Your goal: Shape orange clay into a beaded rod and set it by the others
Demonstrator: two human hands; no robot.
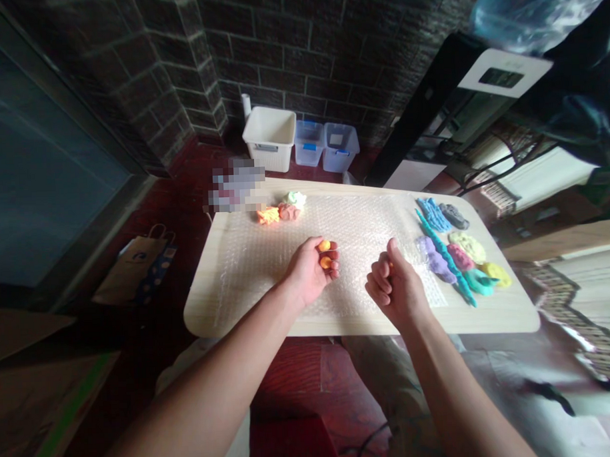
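Note:
My left hand (310,269) is above the middle of the table, palm turned up and fingers curled around small orange clay pieces (325,262). Two rounded bits show between the fingers. To the right, my right hand (396,284) is closed with its thumb up; a speck of orange shows at its fingers, but most of what it holds is hidden. Beneath both hands lies clear bubble wrap (266,256). Beyond my left hand sit an orange clay lump (268,216), a reddish-brown lump (288,212) and a pale green lump (296,199).
On the table (513,314), at right, lie a long teal clay roll (443,255), a blue lump (434,214), a purple lump (436,260) and several other coloured lumps. A white bin (270,140) and two clear boxes stand behind. A water dispenser (431,111) is at back right.

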